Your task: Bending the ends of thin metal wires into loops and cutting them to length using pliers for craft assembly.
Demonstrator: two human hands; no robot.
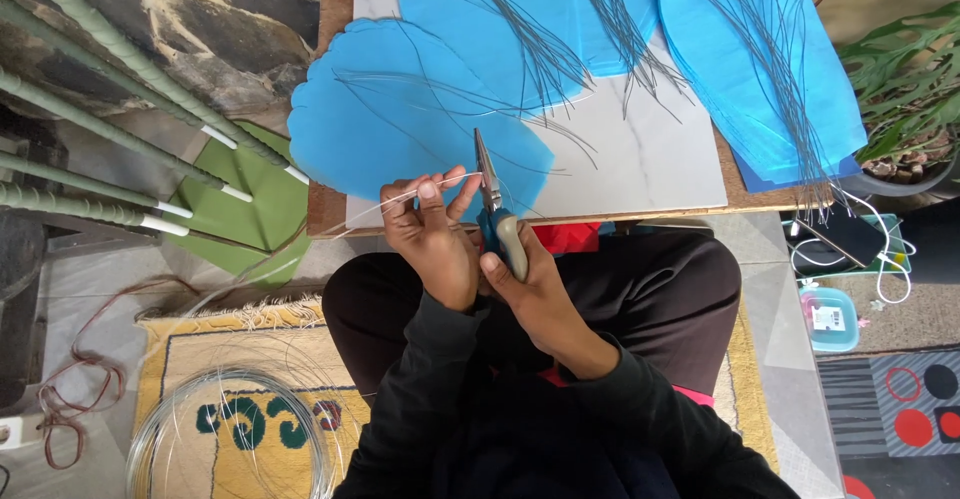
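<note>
Head view: a thin wire (400,197) is pinched by the left hand (432,234) over the table edge (325,221). Pliers (492,199) are gripped by the right hand (525,279). Fingers could be nipped if the wire slips.

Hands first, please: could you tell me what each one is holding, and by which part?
The right hand grips the pliers by their blue handles; the left hand pinches a thin wire near its end.

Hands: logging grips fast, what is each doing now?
Left hand: closed on thin silver wire.
Right hand: closed on blue-handled pliers.
</note>
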